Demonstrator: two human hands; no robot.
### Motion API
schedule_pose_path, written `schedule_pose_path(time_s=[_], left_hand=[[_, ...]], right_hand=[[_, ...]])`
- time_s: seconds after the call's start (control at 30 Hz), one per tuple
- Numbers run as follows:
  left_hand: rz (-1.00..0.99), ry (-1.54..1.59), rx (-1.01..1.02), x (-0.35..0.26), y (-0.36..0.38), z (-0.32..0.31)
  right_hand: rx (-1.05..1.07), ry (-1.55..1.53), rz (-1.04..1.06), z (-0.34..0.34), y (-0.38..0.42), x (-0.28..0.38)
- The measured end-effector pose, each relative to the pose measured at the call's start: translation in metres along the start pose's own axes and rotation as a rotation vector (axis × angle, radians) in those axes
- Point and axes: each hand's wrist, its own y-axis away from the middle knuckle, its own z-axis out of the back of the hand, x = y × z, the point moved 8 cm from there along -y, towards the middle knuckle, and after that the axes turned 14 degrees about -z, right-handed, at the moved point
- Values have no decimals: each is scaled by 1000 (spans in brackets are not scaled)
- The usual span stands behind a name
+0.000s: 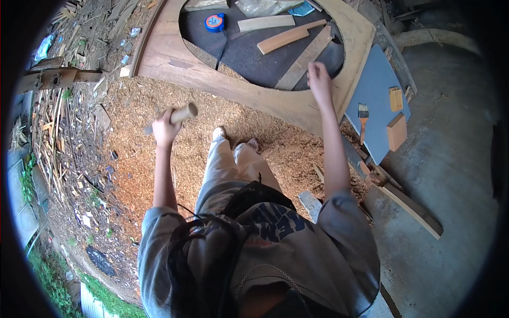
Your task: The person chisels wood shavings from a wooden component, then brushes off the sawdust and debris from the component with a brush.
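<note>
My left hand (166,129) is closed around a short, thick round piece of wood (186,112), held out over the wood-chip ground. Its pale blunt end sticks out to the right of my fist, and a blurred greyish part shows on the other side. My right hand (319,79) has its fingers curled together over the right rim of an oval opening in a plywood board (249,98). I cannot tell what, if anything, is pinched there. Just beyond it, a flat wooden strip (305,59) lies slanted inside the oval, beside a shaped wooden piece (283,41).
A blue tape measure (214,22) and another wooden strip (266,23) lie in the oval. To the right, a grey panel (377,87) carries a paintbrush (363,121) and wooden blocks (396,132). A long plank (411,209) rests on the concrete. Scrap wood litters the left.
</note>
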Motion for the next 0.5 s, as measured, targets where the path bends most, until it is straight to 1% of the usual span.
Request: schedule_pose_path(time_s=[0.07,0.13,0.2,0.23,0.27,0.3,0.33,0.37,0.4,0.43,0.47,0.5], left_hand=[[59,53,-29,9,29,9],[158,96,39,4,51,10],[191,93,101,2,73,4],[155,89,97,-5,75,7],[122,87,101,-13,79,9],[181,147,117,-10,86,8],[184,146,132,-8,90,9],[199,117,83,-6,93,17],[213,89,29,-4,94,24],[232,92,22,-2,94,29],[243,126,-31,4,96,31],[249,125,-17,4,93,34]], right_hand=[[-11,420,-300,-16,-30,49],[-174,520,-418,-40,-74,51],[-154,539,-422,-66,-116,45],[-137,570,-421,-74,-122,45],[-127,572,-431,-80,-124,41],[-140,614,-461,-77,-116,50],[-153,657,-490,-76,-110,53],[-197,667,-460,-78,-112,50],[-191,669,-466,-82,-116,46],[-232,638,-475,-81,-119,42],[-274,606,-484,-78,-119,39],[-268,578,-423,-76,-111,44]])
